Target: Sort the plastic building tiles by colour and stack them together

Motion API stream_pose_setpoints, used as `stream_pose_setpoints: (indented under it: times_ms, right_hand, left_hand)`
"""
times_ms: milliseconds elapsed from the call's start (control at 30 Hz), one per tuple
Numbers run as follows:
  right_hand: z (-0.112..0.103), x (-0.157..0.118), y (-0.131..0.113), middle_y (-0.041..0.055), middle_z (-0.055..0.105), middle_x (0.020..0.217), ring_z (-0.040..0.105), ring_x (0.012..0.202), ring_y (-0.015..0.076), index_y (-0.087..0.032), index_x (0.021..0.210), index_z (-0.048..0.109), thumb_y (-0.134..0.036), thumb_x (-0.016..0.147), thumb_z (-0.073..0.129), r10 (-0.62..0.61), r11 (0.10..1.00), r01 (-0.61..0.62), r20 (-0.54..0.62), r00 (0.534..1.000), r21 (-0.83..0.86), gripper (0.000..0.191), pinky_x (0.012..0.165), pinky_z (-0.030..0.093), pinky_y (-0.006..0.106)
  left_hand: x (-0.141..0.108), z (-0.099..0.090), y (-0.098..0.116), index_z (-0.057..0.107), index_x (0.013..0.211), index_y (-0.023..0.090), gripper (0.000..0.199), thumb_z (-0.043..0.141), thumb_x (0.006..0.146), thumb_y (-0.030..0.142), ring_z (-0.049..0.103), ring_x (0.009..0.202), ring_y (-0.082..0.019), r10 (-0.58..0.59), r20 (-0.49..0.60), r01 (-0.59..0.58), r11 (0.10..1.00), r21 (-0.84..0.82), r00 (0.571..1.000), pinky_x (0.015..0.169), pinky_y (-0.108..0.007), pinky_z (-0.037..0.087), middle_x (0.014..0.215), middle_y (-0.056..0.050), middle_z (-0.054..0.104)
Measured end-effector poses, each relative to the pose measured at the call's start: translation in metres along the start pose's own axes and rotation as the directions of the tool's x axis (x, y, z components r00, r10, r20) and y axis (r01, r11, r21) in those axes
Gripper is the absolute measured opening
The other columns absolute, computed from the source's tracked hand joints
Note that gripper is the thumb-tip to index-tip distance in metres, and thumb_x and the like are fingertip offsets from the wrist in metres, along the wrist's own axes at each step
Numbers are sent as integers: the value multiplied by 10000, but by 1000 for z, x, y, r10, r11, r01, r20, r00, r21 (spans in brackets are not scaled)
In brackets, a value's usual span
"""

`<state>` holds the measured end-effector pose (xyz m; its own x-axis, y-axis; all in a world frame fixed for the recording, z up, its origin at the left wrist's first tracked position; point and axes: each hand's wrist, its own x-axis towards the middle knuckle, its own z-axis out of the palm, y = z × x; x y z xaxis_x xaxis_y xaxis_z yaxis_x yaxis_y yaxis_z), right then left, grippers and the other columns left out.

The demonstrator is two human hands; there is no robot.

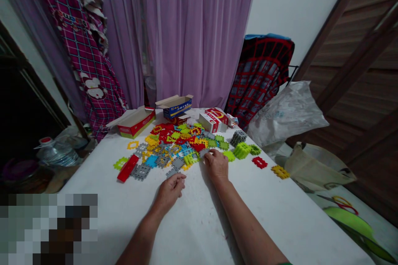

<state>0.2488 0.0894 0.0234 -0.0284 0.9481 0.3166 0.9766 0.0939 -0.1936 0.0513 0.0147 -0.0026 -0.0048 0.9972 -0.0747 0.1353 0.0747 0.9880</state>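
Basically, a purple curtain (199, 41) hangs behind a white table (192, 227), the broad surface on which everything in play lies. Spread over its far middle is a heap of notched plastic pieces (186, 138) — red, yellow, blue, green and grey, overlapping one another. Behind the heap stand a red-and-green box (137, 124) at the left, a blue box (177, 108) and a red-and-white box (213, 121) towards the right; the first two have their flaps up.

The right hand (217, 166) is at the heap's near edge, thumb and fingertips pinching a grey piece (203, 153) (partly covered by those fingers). The left hand (170, 189) rests nearer the person, its fingers loosely bent and slightly spread, just short of the heap.

A long red block (127, 168) lies slanted at the heap's left edge. To the right come smaller groups — a green stack (241, 150), a grey stack (238, 138) behind it and a yellow stack (280, 172) near the table's right edge. Smaller still, a red piece (259, 162) lies flat between the green and yellow ones.
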Motion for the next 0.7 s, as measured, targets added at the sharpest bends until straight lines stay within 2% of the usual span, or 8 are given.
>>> stream_pose_setpoints:
  times_ms: [133, 200, 267, 333, 367, 400, 567, 700]
  right_hand:
    - [4, 2, -24, 48, 617, 1271, 575, 1074, 195, -291, 1075, 733, -296, 938, 531, -74, 988, 74, -9, 997, 136, 245, 864, 387, 306]
    - [7, 13, -32, 40, 615, 1285, 560, 1131, 189, -300, 1185, 688, -317, 920, 556, -174, 958, 171, -5, 985, 231, 296, 907, 402, 285]
    - [8, 33, -32, 53, 593, 1332, 528, 1198, 190, -275, 1329, 595, -335, 910, 564, -196, 943, 192, -11, 980, 273, 424, 971, 393, 281]
    - [5, 59, -21, 85, 565, 1369, 500, 1241, 206, -237, 1384, 542, -343, 936, 509, -18, 974, 21, -13, 1000, 223, 461, 1010, 379, 310]
    - [3, 73, -13, 96, 556, 1377, 492, 1251, 222, -236, 1387, 538, -351, 946, 485, 137, 976, -135, 1, 991, 173, 458, 1011, 380, 334]
    - [2, 86, -4, 102, 546, 1386, 481, 1264, 236, -246, 1400, 522, -373, 948, 475, 280, 952, -281, 31, 960, 120, 472, 1012, 378, 355]
    - [6, 127, 29, 193, 539, 1356, 498, 1236, 342, -213, 1371, 552, -435, 944, 431, 473, 874, -482, 124, 872, 56, 497, 949, 393, 505]
    - [22, 138, 33, 216, 567, 1300, 522, 1201, 370, -209, 1293, 613, -509, 921, 438, 559, 816, -577, 217, 800, 25, 509, 899, 395, 559]
  left_hand:
    - [0, 1, 0, 678, 923, 165, 447, 610, 684, 538, 519, 493, -97, -1, 5, 1, 1000, 3, 1000, 509, -240, 416, 667, 16, 596]
    - [0, 1, 0, 678, 921, 166, 455, 615, 682, 548, 516, 488, -98, -10, 7, 10, 1000, 0, 1000, 499, -239, 412, 660, 16, 595]
    - [1, 1, 0, 679, 924, 165, 464, 620, 686, 559, 518, 486, -98, -7, 0, 7, 1000, -6, 1000, 494, -238, 414, 657, 14, 595]
    - [2, 0, -2, 678, 908, 164, 473, 624, 692, 581, 515, 473, -95, 12, -28, -12, 1000, -24, 1000, 484, -233, 410, 643, 17, 589]
    - [3, 0, -3, 676, 888, 163, 483, 625, 692, 601, 509, 460, -92, 21, -52, -23, 999, -37, 998, 472, -229, 402, 629, 20, 582]
    - [4, 0, -4, 673, 864, 163, 501, 623, 689, 629, 498, 442, -88, 26, -81, -30, 998, -53, 996, 455, -224, 391, 612, 24, 571]
    - [12, -5, -8, 664, 816, 174, 620, 555, 694, 771, 486, 408, -96, 20, -240, -46, 994, -104, 970, 381, -212, 352, 572, 24, 548]
    - [16, -18, -12, 664, 862, 199, 584, 493, 772, 750, 596, 537, -160, 110, -403, -113, 993, 17, 909, 476, -251, 466, 614, -11, 611]
